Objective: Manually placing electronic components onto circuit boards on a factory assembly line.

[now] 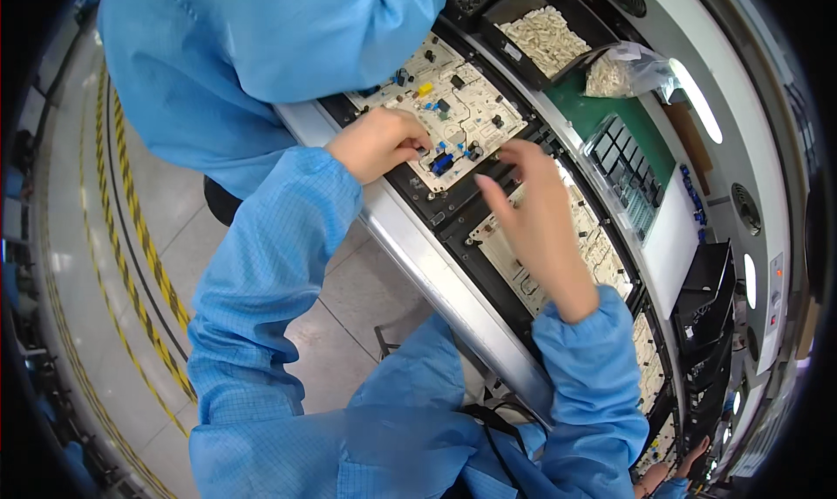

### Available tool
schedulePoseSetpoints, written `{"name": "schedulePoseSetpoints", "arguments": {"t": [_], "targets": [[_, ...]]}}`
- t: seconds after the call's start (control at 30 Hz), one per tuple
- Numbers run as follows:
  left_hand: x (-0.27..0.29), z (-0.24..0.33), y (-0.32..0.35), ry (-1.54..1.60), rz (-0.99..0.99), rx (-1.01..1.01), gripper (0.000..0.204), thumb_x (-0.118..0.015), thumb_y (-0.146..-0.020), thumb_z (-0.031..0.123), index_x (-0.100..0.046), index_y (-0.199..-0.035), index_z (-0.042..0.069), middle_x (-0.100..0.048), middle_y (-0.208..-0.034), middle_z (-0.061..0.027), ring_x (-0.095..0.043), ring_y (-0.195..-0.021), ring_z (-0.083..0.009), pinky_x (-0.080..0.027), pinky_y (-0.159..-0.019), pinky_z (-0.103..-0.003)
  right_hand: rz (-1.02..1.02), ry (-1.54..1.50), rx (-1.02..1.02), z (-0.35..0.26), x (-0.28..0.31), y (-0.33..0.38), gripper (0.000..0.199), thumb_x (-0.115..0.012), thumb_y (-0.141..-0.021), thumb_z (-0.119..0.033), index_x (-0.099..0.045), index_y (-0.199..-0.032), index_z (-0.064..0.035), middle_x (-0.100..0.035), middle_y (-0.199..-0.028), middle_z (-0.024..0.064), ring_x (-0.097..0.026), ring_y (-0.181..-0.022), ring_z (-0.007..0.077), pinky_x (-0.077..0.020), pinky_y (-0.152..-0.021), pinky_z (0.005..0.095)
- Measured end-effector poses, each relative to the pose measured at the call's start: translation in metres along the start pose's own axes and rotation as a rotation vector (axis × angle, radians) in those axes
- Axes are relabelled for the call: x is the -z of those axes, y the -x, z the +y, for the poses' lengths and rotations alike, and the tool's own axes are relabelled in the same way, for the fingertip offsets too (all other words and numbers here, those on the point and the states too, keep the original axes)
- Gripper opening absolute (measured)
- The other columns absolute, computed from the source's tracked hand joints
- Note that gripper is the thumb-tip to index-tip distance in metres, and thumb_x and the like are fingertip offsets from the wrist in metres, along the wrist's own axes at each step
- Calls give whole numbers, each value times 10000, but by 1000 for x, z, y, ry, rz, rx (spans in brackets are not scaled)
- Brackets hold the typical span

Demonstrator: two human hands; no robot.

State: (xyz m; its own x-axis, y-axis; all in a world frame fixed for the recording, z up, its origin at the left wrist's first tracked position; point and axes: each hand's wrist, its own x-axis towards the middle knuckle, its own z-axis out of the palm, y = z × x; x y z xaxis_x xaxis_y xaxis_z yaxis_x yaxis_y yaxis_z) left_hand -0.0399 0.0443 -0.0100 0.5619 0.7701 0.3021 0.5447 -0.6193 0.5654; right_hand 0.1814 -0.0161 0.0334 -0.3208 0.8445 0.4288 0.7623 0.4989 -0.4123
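Note:
A cream circuit board (475, 106) with blue, black and yellow components lies in a black frame. Over its near left edge, my left hand (377, 143) is closed in a pinch; whatever lies between the fingertips is too small to name. A dark blue component (442, 164) stands on the board just right of those fingertips. My right hand (542, 220), slightly blurred, hovers past the board's right corner with thumb and fingers apart and nothing between them. Partly beneath it lies a second cream circuit board (510, 268), with few components showing.
A co-worker's blue sleeve and hood (288, 45) crowd the upper left. Along the far side are a black bin of pale parts (545, 41), a plastic bag of parts (623, 71) and a black grid tray (621, 163). A metal rail (436, 259) edges the line nearest me.

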Motion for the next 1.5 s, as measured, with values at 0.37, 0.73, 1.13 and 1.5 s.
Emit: {"name": "schedulePoseSetpoints", "arguments": {"t": [0.37,0.73,1.13,1.5], "targets": [[-9,3,0,-38,-36,51,200,-628,-734,53,-623,-931,18,-581,-856,-111,-569,-784,-256,-454,-719,-330,84,121,-325,45,110,96,177,-505,-862,-37,-498,-1038,-17,-615,-898,107,-556,-787,162,-421,-693,276],[-7,9,7,-95,-40,121,198,-618,-755,92,-620,-940,19,-573,-865,-115,-562,-824,-265,-446,-753,-347,165,248,-430,59,138,144,147,-445,-889,-42,-490,-1024,-8,-611,-903,81,-517,-755,126,-361,-644,241],[-10,9,6,-138,75,47,228,-660,-682,-32,-629,-905,9,-615,-826,-148,-606,-731,-274,-481,-654,-332,306,273,-542,55,160,219,101,-483,-844,-13,-527,-933,-35,-580,-848,106,-558,-751,221,-399,-639,285],[-17,30,48,-207,451,-134,128,-601,-766,-31,-556,-884,-9,-547,-866,-121,-536,-750,-206,-447,-673,-287,713,323,-932,-14,200,403,41,-505,-796,33,-520,-821,4,-515,-637,49,-476,-568,91,-374,-531,223]]}}
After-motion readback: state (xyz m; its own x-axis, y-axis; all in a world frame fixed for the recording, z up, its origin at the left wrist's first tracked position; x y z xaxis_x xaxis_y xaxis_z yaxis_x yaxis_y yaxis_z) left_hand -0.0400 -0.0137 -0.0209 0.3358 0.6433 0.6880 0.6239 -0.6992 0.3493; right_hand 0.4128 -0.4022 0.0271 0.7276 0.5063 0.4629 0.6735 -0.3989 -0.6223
